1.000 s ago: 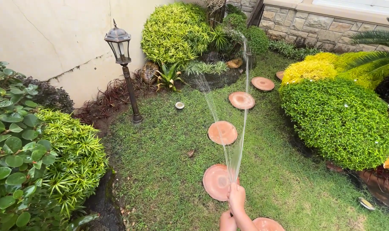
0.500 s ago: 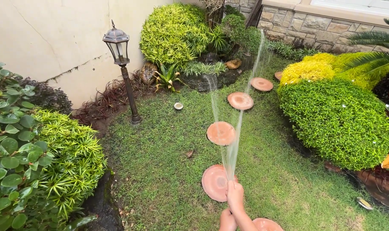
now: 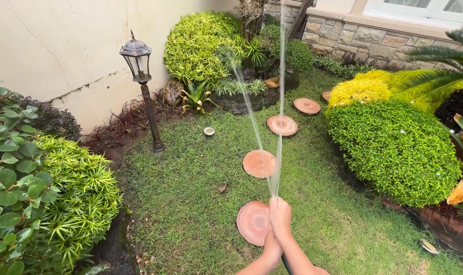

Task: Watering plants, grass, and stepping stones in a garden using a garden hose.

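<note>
Both hands (image 3: pixel 278 229) in a clenched grip around the hose (image 3: pixel 285 264), nozzle hidden beneath the fingers.

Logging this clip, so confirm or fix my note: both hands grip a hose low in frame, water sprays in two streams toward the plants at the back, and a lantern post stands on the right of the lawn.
One thing is wrong: the lantern post stands on the left of the lawn, by the wall, as the head view shows. The rest holds: left hand and right hand grip the hose, and two streams spray toward the back plants.

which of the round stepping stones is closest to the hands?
The stepping stone at the bottom of the row, just left of the hands. Unlike the four stones farther up the lawn, the hands partly cover its right edge.
</note>
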